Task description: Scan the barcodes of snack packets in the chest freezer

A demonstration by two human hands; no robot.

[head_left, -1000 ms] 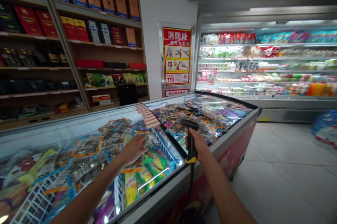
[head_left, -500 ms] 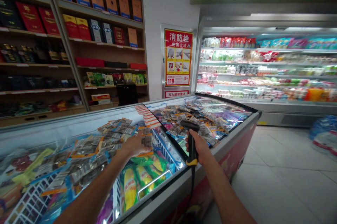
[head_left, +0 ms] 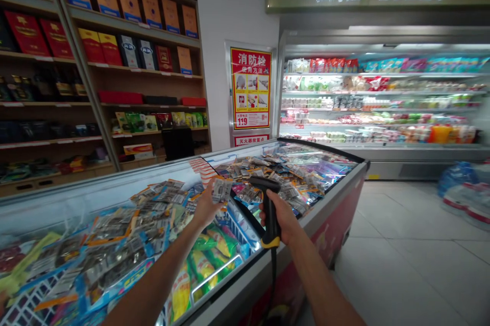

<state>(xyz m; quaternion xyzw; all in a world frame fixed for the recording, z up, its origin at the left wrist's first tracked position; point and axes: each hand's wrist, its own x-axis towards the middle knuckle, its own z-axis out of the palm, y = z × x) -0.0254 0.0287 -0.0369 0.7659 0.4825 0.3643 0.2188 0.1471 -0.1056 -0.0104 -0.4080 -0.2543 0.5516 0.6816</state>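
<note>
My left hand (head_left: 206, 208) grips a small snack packet (head_left: 221, 190) with an orange edge, raised above the open part of the chest freezer (head_left: 337, 219). In my right hand (head_left: 281, 214) is a black and yellow barcode scanner (head_left: 270, 214), its head close to the packet and its cable hanging down. The packet and scanner are apart. Below my left hand lie green and yellow corn packs (head_left: 202, 265) in a white wire basket (head_left: 42, 298). Many similar packets (head_left: 115, 224) are piled to the left. Another pile of packets (head_left: 268, 170) lies on the freezer's glass lid.
Shelves with boxed goods (head_left: 141, 55) stand at the back left. A red fire hydrant notice (head_left: 250, 89) hangs on the white wall. A lit refrigerated display (head_left: 383, 106) runs along the back right. Bottled water packs (head_left: 467, 198) sit on the tiled floor (head_left: 383, 265).
My left hand has lifted the packet from the pile and turned it up toward the scanner. The scanner stays in my right hand. The view has shifted slightly to the right.
</note>
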